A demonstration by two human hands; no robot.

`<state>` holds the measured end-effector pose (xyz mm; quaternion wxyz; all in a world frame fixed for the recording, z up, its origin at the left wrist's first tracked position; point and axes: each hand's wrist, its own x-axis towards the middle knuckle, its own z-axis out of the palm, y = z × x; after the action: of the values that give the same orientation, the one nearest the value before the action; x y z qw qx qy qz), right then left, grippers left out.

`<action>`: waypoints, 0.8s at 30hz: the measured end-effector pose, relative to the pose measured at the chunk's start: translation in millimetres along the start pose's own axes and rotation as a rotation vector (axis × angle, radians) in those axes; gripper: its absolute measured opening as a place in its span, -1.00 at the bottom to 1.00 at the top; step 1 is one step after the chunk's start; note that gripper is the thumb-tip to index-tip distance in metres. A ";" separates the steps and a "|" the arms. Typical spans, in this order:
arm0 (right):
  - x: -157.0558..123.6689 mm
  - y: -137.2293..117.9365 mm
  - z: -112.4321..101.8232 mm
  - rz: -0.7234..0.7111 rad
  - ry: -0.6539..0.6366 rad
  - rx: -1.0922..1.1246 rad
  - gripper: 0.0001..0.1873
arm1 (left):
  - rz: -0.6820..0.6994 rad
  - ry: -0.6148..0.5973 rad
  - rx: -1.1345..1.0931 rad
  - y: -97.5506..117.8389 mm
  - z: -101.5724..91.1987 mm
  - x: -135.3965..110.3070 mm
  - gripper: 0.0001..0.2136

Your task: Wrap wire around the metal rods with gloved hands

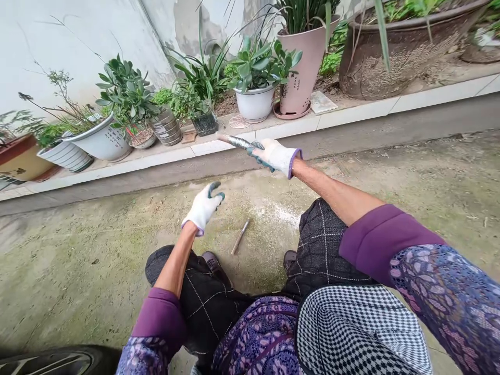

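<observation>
Both hands wear white work gloves with dark green fingertips. My right hand (275, 154) is raised and closed around the end of a short grey metal rod (233, 140) that points left toward the plant ledge. My left hand (203, 207) hovers lower over the ground, fingers loosely curled, holding nothing I can see. A thin wooden stick (239, 236) lies on the concrete between my feet, beside a patch of white powder (279, 211).
A tiled ledge (351, 112) along the wall carries several potted plants: a white pot (255, 103), a tall pink pot (297, 73), striped pots at left. A dark tyre (58, 360) shows at the bottom left. Mossy concrete lies around.
</observation>
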<state>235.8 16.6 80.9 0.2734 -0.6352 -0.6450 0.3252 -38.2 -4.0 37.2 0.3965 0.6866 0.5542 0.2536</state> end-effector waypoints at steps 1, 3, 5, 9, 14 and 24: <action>0.1 -5.1 5.8 -0.037 0.039 -0.031 -0.69 | 0.024 0.016 -0.117 12.6 -3.4 4.5 -0.43; -0.3 -15.4 18.1 -0.128 0.094 -0.109 -0.72 | 0.047 0.020 -0.316 33.4 -5.4 12.8 -0.45; 0.0 -24.6 30.2 -0.205 0.094 -0.201 -0.74 | 0.044 -0.046 -0.484 44.4 -1.2 19.2 -0.45; 5.3 -34.0 49.5 -0.268 0.063 -0.352 -0.77 | -0.027 -0.220 -0.748 35.9 16.2 24.9 -0.46; 14.2 -31.4 58.9 -0.257 0.056 -0.401 -0.78 | -0.015 -0.105 -0.874 8.4 23.9 15.0 -0.63; -15.4 -46.6 57.5 -0.099 -0.241 0.213 -0.80 | 0.037 -0.036 -0.571 -4.5 10.3 2.9 -0.76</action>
<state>162.5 -2.1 80.8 0.2755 -0.5266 -0.6655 0.4516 -31.9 -3.6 27.5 0.5787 0.5616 0.4406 0.3944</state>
